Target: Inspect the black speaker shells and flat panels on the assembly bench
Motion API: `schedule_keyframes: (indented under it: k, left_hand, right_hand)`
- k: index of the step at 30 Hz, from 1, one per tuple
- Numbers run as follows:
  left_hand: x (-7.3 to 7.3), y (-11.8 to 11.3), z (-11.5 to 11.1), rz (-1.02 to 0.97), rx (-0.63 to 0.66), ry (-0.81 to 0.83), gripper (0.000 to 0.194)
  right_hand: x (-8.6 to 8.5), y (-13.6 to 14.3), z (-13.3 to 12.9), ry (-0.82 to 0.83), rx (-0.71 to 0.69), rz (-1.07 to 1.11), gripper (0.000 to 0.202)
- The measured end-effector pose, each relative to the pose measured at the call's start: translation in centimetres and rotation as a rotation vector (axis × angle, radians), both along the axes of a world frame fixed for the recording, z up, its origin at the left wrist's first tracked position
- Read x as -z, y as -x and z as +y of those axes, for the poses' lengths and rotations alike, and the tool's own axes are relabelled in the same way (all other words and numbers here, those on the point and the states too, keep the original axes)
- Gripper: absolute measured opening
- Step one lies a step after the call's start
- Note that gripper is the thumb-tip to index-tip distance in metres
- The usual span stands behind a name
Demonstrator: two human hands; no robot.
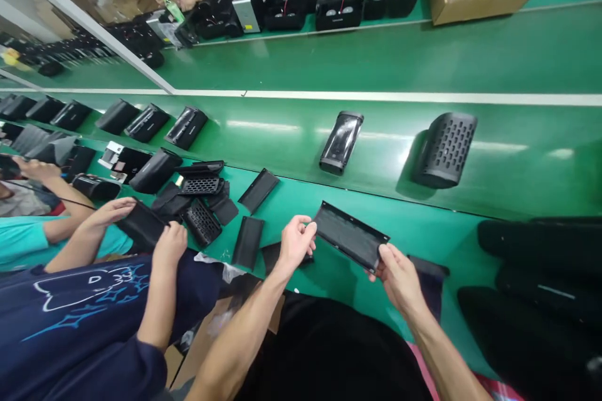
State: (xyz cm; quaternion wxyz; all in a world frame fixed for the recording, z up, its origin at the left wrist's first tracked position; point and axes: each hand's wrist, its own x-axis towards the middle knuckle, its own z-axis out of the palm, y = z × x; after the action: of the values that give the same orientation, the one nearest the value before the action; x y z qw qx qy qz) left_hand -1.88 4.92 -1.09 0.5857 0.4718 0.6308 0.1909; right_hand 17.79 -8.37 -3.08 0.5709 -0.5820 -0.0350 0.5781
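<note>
My right hand point(399, 272) grips the right end of a black rectangular speaker cover panel point(350, 236), thumb on top. The panel is tilted, with its hollow side up and small light dots along its rims. At its left end, my left hand point(297, 241) is closed in a pinch, fingertips right at the panel's edge; whether something small is between them I cannot make out. Below my left hand lies another dark panel point(273, 257), partly hidden by it. Farther left, two more flat black panels, one upright-lying point(248, 242) and one slanted point(259, 190), rest on the green bench.
Two black speakers, one glossy point(342, 143) and one with a perforated face point(446, 150), stand on the green conveyor point(282, 131). Dark padded pieces point(531, 288) lie at right. On my left a co-worker's hands point(172, 243) hold a black part. A divided carton point(484, 6) stands across the line.
</note>
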Motion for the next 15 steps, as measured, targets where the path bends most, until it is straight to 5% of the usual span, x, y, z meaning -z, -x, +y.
schedule_keyframes:
  k: [4,7,15]
  left_hand:
    - [-0.7,0.7,-2.6,-0.209,-0.079,0.256,0.062]
    - [-1.4,1.1,-2.8,-0.294,0.070,0.414,0.067]
    - [-1.9,2.5,-3.8,-0.259,0.374,0.293,0.051]
  right_hand:
    - [-1.7,-2.8,-2.5,0.074,-0.079,0.081,0.053]
    - [-2.8,-3.5,-3.7,0.116,-0.147,0.125,0.050]
    - [-3.5,-3.6,-4.7,0.150,-0.190,0.095,0.050]
